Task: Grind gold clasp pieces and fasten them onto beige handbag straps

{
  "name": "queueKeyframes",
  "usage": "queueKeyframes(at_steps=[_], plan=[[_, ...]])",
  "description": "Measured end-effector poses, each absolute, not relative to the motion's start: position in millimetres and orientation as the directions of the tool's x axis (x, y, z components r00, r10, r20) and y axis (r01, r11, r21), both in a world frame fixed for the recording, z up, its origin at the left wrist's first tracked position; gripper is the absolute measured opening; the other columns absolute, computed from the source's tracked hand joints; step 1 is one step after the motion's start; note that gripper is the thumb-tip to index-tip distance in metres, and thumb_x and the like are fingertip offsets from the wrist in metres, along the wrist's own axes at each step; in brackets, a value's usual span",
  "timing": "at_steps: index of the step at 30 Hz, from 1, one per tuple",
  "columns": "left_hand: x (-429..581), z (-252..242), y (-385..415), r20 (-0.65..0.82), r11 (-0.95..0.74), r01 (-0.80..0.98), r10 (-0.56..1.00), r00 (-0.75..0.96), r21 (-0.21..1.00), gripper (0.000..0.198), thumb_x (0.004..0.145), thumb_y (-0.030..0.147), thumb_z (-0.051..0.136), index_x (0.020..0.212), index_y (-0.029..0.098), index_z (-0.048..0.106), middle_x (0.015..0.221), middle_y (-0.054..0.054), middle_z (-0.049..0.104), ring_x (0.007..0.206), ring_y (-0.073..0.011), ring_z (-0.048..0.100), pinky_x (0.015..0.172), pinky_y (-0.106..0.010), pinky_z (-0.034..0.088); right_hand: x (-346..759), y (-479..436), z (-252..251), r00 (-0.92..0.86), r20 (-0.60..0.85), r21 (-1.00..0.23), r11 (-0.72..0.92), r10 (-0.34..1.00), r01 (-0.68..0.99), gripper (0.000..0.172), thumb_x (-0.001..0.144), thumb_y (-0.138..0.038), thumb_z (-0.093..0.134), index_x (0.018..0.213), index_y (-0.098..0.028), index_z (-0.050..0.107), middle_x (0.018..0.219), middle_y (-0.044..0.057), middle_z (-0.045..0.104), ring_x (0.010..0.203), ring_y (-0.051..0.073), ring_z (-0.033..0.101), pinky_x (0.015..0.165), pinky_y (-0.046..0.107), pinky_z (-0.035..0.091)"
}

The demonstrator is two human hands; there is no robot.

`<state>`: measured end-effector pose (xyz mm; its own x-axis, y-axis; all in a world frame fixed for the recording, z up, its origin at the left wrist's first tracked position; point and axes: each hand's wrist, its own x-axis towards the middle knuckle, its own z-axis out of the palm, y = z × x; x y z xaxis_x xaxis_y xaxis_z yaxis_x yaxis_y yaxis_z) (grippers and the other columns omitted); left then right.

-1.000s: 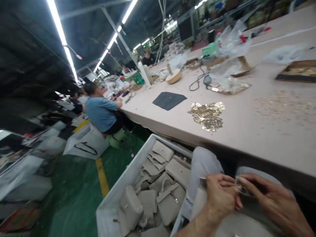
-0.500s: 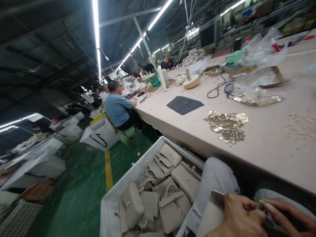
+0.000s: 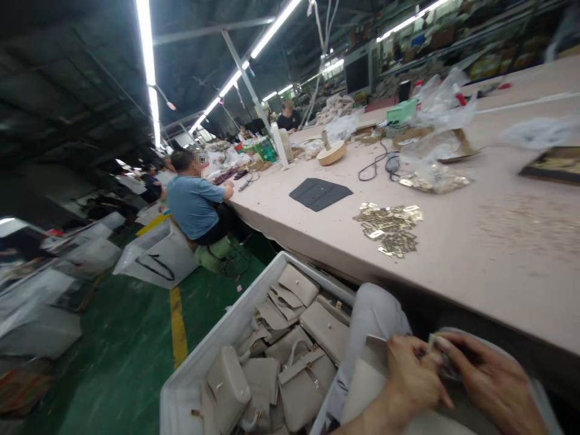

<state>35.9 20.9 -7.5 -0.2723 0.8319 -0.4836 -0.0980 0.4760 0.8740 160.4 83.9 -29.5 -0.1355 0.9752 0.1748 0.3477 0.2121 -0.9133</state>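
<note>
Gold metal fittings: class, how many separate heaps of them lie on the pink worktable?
2: one loose heap mid-table right of the dark pad, one in clear plastic farther back. More may be hidden.

Table edge (image 3: 408,284) overhangs the hands; bin (image 3: 217,338) crowds left.

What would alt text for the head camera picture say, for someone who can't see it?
A person's left hand and right hand pinch a small metal piece over a beige bag on their lap. Left of their knee, a white bin holds more beige bags; gold metal fittings lie on the long pink table, where another person in a blue shirt sits further along.
</note>
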Motion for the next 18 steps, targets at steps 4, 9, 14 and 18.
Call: queueKeyframes(at_steps=[4,9,14,18], plan=[[25.7,1.4,21.2,-0.396,0.38,-0.145,0.912,-0.104,0.914,0.05,0.074,0.067,0.069,0.077,0.017,0.063,0.038,0.0,0.058,0.03,-0.0158,0.053,0.033,-0.022,0.039,155.8,79.9,-9.2,-0.245,0.075,-0.962,0.135,0.967,0.237,0.034,0.086,-0.052,0.067,0.08,-0.021,0.078,0.078,0.007,0.074,0.069,0.022,0.067,0.064,0.029,0.055],[13.3,-6.4,27.6,-0.374,0.367,-0.18,0.927,-0.005,0.913,0.051,0.076,0.06,0.075,0.091,0.013,0.067,0.046,-0.004,0.068,0.034,-0.0136,0.057,0.039,-0.02,0.043,152.1,87.3,-16.9,-0.268,-0.004,-0.998,0.012,0.963,0.059,0.028,0.088,-0.044,0.069,0.081,-0.017,0.074,0.069,0.005,0.069,0.057,0.016,0.059,0.054,0.026,0.048],[15.5,-4.7,26.3,-0.368,0.36,-0.127,0.929,-0.039,0.924,0.048,0.077,0.057,0.076,0.088,0.012,0.068,0.044,-0.005,0.067,0.033,-0.0141,0.055,0.038,-0.021,0.044,153.2,84.3,-19.8,-0.274,-0.036,-0.996,-0.057,0.961,-0.07,0.025,0.086,-0.041,0.073,0.082,-0.016,0.073,0.067,0.003,0.067,0.054,0.015,0.059,0.051,0.025,0.048],[21.4,-10.8,26.1,-0.351,0.346,-0.058,0.927,-0.133,0.936,0.042,0.08,0.053,0.074,0.086,0.012,0.07,0.039,-0.001,0.062,0.027,-0.011,0.046,0.034,-0.019,0.036,154.2,85.4,-24.9,-0.281,-0.02,-0.996,-0.044,0.959,-0.078,0.023,0.087,-0.038,0.072,0.082,-0.016,0.073,0.067,0.003,0.068,0.054,0.014,0.059,0.052,0.024,0.048]])
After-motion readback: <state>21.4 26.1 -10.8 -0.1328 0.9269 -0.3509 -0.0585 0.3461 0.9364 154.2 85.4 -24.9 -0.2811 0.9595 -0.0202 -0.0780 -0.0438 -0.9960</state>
